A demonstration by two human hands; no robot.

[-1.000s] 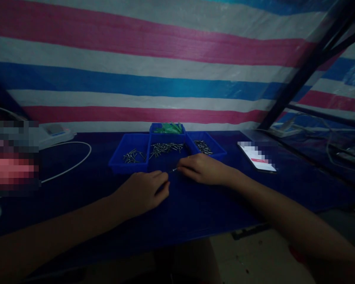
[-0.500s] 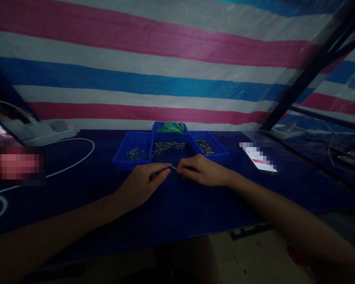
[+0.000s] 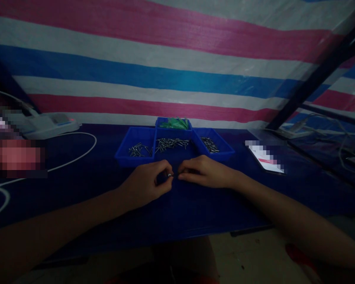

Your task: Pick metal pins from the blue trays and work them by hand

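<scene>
My left hand (image 3: 148, 183) and my right hand (image 3: 205, 171) meet fingertip to fingertip over the blue table (image 3: 177, 205), just in front of the blue trays. Both pinch a small metal pin (image 3: 170, 174) between them; its light tip shows at my left fingers. The left tray (image 3: 135, 150) and the middle tray (image 3: 171, 145) hold several metal pins. The right tray (image 3: 214, 145) holds darker small metal parts. A back tray (image 3: 174, 123) holds green plastic pieces.
A phone (image 3: 266, 157) lies on the table at the right. A white power strip (image 3: 51, 124) and white cable (image 3: 73, 156) lie at the left. A dark metal frame (image 3: 313, 79) slants at the right. A striped tarp (image 3: 165, 59) hangs behind.
My left hand rose from the table and came up to my right hand, closing on the pin's free end. The view shifted slightly.
</scene>
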